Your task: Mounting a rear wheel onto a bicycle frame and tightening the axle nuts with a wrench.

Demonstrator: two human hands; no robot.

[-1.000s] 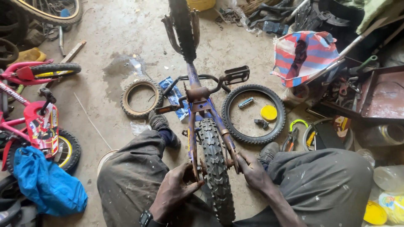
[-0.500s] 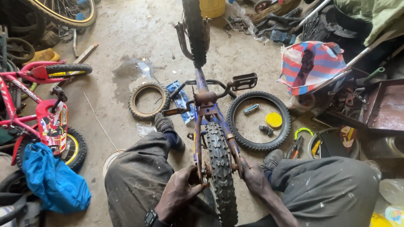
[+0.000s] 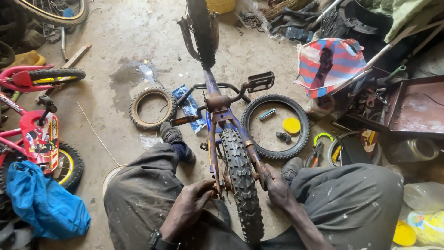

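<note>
A small purple bicycle [image 3: 217,109] is seen lying upside down on the concrete floor [image 3: 115,41], and everything else is placed from it; its long axis runs straight away from the person, the front wheel [image 3: 201,28] at the far end and the knobby rear wheel [image 3: 240,185] at the near end, standing between the person's knees; the rear axle is flanked by both hands, one on each side of the tyre, so neither hand is clearly the nearer. The left hand [image 3: 192,203] is closed around the frame end at the axle on the bicycle's left side, fingers curled and pressed on the metal; the right hand [image 3: 277,187] is laid against the rusty stay on the right side, fingers bent around it; whether a small part is pinched in either grip cannot be told.

To the bicycle's left a red children's bicycle [image 3: 39,134] is leant, with a blue bag [image 3: 44,203] lying in front of it; nearer the frame on that side a worn, small tyre [image 3: 150,109] lies flat. To the bicycle's right a black tyre [image 3: 275,127] lies flat, with a yellow lid [image 3: 291,125] inside its ring; beyond it a striped bag [image 3: 330,65] and a rusty metal tray [image 3: 418,109] are set among clutter. The floor is dusty, stained and damp in one patch beyond the small tyre.
</note>
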